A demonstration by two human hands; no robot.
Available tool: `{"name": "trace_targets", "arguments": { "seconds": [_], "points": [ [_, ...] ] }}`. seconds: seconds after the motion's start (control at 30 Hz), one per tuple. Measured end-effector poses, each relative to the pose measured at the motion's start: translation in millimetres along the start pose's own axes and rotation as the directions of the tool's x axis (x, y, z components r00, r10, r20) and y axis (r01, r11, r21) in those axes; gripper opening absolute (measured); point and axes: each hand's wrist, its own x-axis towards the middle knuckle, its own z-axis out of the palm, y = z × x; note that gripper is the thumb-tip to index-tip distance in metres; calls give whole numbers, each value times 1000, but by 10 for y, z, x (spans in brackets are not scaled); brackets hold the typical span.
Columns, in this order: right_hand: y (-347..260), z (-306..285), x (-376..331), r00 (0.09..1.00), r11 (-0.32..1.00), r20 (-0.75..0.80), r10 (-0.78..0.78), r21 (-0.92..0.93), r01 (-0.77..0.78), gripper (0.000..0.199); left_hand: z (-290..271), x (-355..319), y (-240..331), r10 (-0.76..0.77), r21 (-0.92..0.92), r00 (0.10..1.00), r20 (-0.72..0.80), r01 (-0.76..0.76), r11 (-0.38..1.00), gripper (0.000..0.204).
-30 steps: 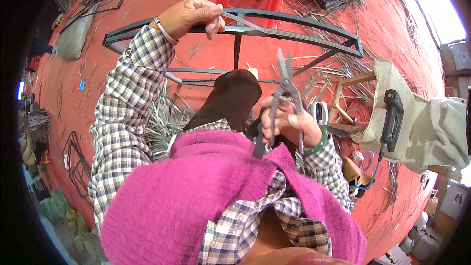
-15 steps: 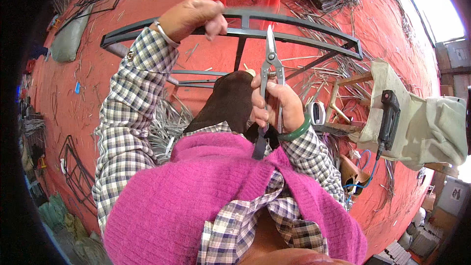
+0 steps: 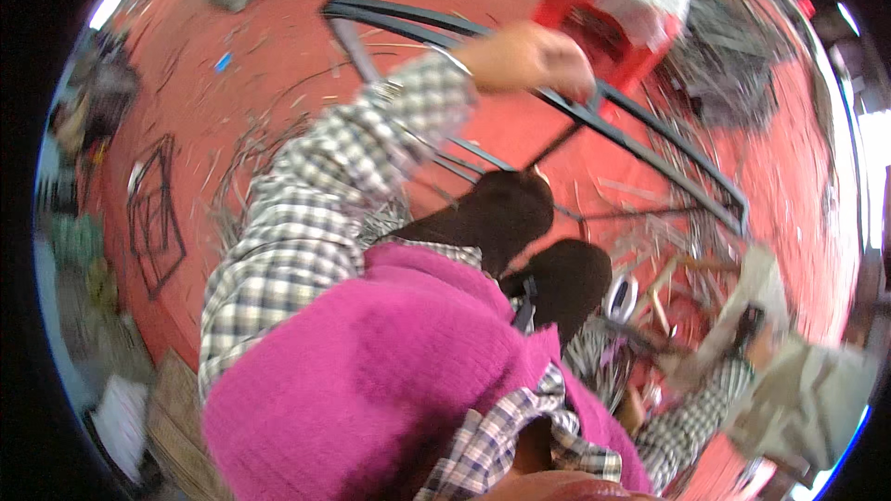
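My left hand [image 3: 529, 60] is closed around the top bar of a dark curved metal frame [image 3: 670, 147] that stands on the red floor in front of my knees [image 3: 506, 213]. My right arm, in a checked sleeve [image 3: 691, 417], hangs low at the right, beside my pink vest [image 3: 371, 380]. Only a small blurred patch of my right hand [image 3: 636, 408] shows, and I cannot tell what it holds. No pliers are clearly visible in this blurred picture.
A red plastic stool [image 3: 603, 19] stands just behind the frame. Cut wire pieces litter the floor [image 3: 278, 83]. A square wire frame [image 3: 153, 204] lies at the left, a wire heap [image 3: 719, 70] at the top right, and a beige cloth bag [image 3: 803, 385] at the lower right.
The view has swung and blurred. My right hand, which held pliers up at the frame, has dropped low to the right. My left hand has stayed on the frame's top bar.
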Motion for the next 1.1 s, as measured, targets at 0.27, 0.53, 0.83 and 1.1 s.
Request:
{"name": "trace_targets", "arguments": {
  "seconds": [0.27, 0.53, 0.83, 1.1],
  "points": [
    [523, -26, 197, 851, 857, -155, 502, 224, -465, 75, 353, -24, -34, 107, 612, 988, -112, -16, 791, 33],
    [-933, -464, 36, 998, 389, 68, 15, 919, -68, 43, 449, 65, -187, 196, 811, 976, -91, -42, 584, 37],
    [-2248, -1860, 64, 915, 488, -386, -121, 779, 393, 41, 522, 413, 106, 346, 871, 938, -10, -162, 464, 33],
    [-2339, -1794, -68, 961, 348, -276, 27, 903, 250, 38, 497, 352, 71, 219, 824, 972, -86, -54, 564, 36]
  ]
}}
